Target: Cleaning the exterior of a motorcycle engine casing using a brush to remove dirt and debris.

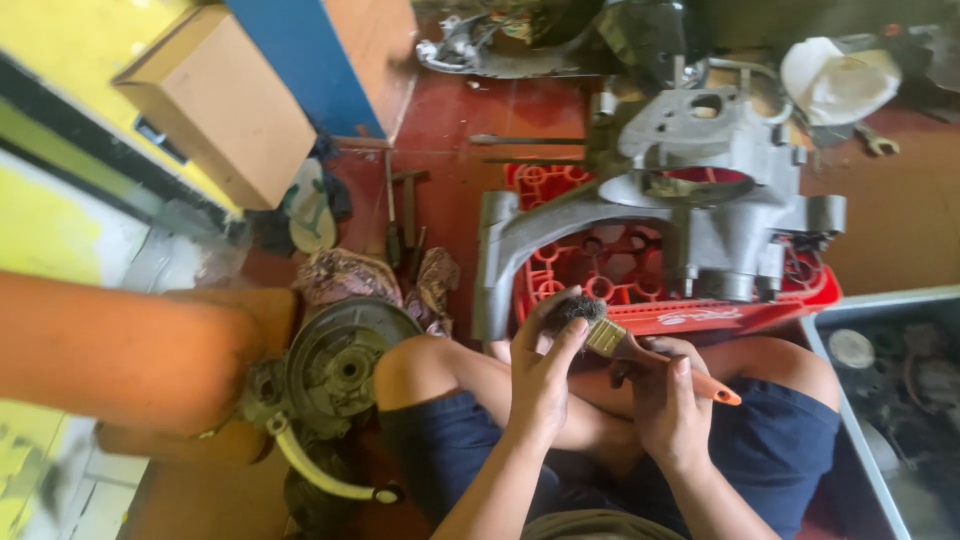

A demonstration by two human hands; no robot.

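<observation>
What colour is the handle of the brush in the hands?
Orange. The paintbrush handle sticks out of the right hand, seen clearly in the head view.

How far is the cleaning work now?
Done: the grey casing already lies stripped on the red crate. In hand: the right hand holds a brush; the left hand pinches its bristles. Left: the brush has not touched the casing.

Dark blue shorts, bare knees, bare forearms, no gloves.
</observation>
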